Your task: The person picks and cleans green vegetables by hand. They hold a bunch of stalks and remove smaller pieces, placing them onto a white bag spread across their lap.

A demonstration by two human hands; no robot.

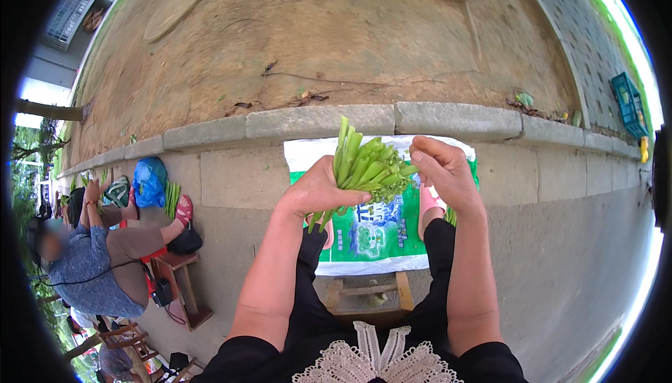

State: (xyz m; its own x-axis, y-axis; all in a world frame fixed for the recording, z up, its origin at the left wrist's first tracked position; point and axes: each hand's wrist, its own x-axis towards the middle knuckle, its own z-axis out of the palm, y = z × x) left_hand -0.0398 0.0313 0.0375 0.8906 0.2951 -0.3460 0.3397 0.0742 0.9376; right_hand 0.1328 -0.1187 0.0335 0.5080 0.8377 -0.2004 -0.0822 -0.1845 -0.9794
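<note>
A thick bunch of green vegetable stalks (367,162) with pale cut ends and small crinkled leaves or buds sits in my left hand (318,188), whose fingers wrap round it. Some stalk ends poke out below the palm. At the bunch's right side, my right hand (446,173) is closed in a pinch, thumb and forefinger meeting at the end of one stalk. Its other fingers are curled. Beneath both hands, a white and green printed plastic sheet (329,248) lies on the pavement, partly covered by my arms and the bunch.
A stone kerb (455,121) runs across in front, with bare soil beyond. To the left, another person (98,264) sits beside a wooden stool (183,281), near a blue plastic bag (150,181) and more green stalks (172,197). A teal crate (628,103) stands far right.
</note>
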